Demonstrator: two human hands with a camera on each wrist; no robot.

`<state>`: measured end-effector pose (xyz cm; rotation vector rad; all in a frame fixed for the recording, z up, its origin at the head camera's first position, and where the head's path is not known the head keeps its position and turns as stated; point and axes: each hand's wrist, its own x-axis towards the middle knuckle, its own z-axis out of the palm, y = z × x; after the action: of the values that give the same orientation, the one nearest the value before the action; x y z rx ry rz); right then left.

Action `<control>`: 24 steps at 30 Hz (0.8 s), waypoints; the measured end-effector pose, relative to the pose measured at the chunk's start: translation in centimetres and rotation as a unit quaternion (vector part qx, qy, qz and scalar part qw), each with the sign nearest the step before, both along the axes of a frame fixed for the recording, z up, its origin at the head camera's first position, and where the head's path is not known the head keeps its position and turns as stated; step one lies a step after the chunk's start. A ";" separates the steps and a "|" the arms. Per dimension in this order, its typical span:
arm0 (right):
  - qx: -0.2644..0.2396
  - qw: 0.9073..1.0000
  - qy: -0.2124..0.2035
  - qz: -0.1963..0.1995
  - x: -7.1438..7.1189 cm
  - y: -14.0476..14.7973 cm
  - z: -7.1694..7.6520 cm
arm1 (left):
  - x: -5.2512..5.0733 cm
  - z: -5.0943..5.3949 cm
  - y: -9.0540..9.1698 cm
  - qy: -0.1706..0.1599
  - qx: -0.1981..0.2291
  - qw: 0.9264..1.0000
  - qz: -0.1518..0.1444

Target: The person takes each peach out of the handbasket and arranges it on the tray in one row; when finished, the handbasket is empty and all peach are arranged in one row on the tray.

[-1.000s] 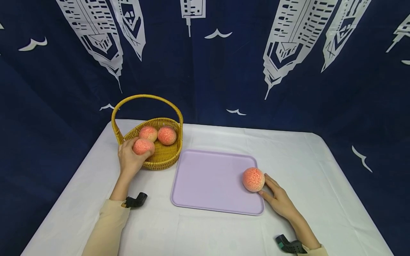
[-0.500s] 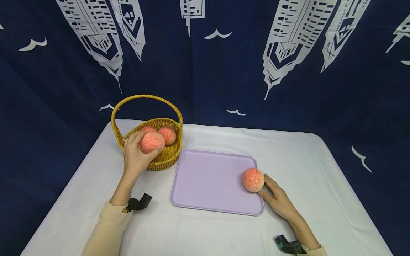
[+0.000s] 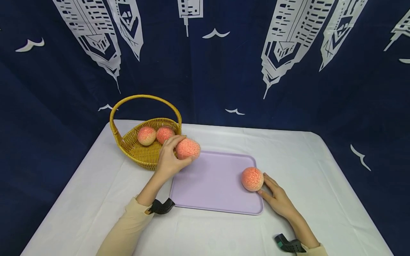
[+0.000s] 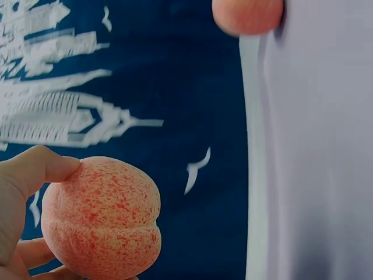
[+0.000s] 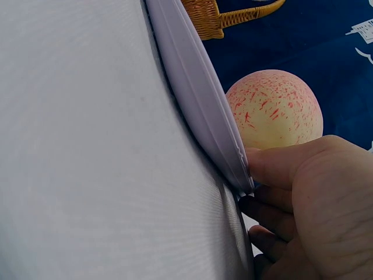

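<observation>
Tray (image 3: 213, 190) sits right of basket (image 3: 144, 164). R hand (image 3: 278, 200) is at tray's right rim, thumb + fingers apart; can't tell if gripping. L hand (image 3: 168, 161) clamps held peach (image 3: 189, 147), thumb + fingers round it, over tray's far-left corner. I'd clear basket 1st, squeeze lightly, lower slow mid-tray, away from 2nd peach (image 3: 252, 179); prob rolls if dropped.
</observation>
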<state>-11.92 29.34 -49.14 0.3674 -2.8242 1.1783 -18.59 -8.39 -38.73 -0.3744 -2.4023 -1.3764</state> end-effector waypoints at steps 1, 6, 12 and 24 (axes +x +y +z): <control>0.000 1.000 0.002 0.000 0.0 0.0 0.0 | 0.0 -0.1 0.7 -0.007 -0.002 1.000 -0.008; -0.002 1.000 0.009 0.001 0.0 0.0 -0.2 | 0.0 -1.2 3.7 -0.020 -0.012 0.999 -0.046; 0.005 1.000 0.016 0.000 0.0 0.0 -0.2 | 0.1 -2.9 6.6 -0.034 -0.011 0.995 -0.096; 0.003 1.000 0.005 -0.003 0.0 0.0 -0.1 | 0.4 -5.7 10.0 -0.088 -0.027 0.987 -0.133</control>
<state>-11.89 29.35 -49.29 0.3651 -2.8189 1.1632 -18.18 1.57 -44.45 -0.6331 -2.6128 -1.5152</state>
